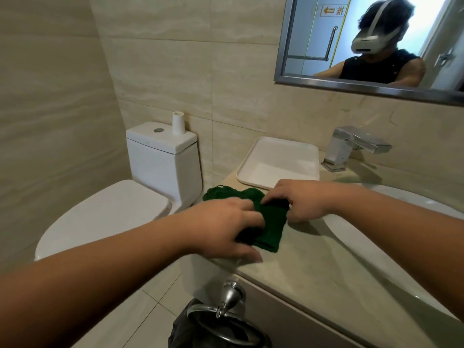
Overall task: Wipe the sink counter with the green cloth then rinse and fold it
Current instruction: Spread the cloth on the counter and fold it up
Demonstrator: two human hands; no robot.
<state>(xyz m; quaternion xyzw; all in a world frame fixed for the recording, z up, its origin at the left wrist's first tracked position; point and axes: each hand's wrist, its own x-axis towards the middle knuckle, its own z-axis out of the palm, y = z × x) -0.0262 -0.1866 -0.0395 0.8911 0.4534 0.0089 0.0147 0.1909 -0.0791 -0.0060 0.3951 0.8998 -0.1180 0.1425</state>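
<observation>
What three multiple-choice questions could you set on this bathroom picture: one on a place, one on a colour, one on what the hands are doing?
1. Where does the white tray lie?
A. on the toilet lid
B. on the counter, left of the faucet
C. in the sink basin

2. What colour is the cloth?
A. white
B. yellow
C. dark green

3. What are the left hand and the right hand doing?
A. both grip the cloth on the counter
B. both hang idle
C. one turns the faucet

Answers:
1 B: the white tray sits at the counter's back corner, beside the faucet.
2 C: the cloth shows dark green against the beige counter.
3 A: fingers of both hands curl into the cloth.
</observation>
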